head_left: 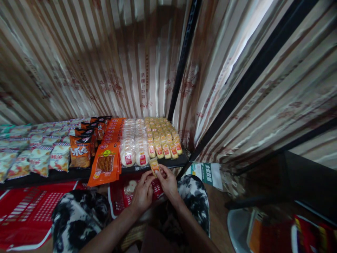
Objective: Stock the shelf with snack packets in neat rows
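Observation:
A small yellow snack packet (154, 164) with an orange label is held up just in front of the shelf edge. My right hand (169, 182) pinches it, thumb across its lower face. From the other side, the curled fingers of my left hand (143, 192) close on its lower left edge. Right behind it, rows of matching yellow packets (166, 150) stand on the black shelf (175, 162). Left of those are round white pastries in clear wrap (142, 156), then flat orange snack bags (107, 160).
Brown-orange bags (80, 151) and several pale snack bags (39, 160) fill the shelf's left side. Red baskets (28, 214) sit below; the middle basket (117, 198) is between my knees. A dark metal post (184, 56) and striped sheeting (118, 63) stand behind. A white stool (238, 225) is at right.

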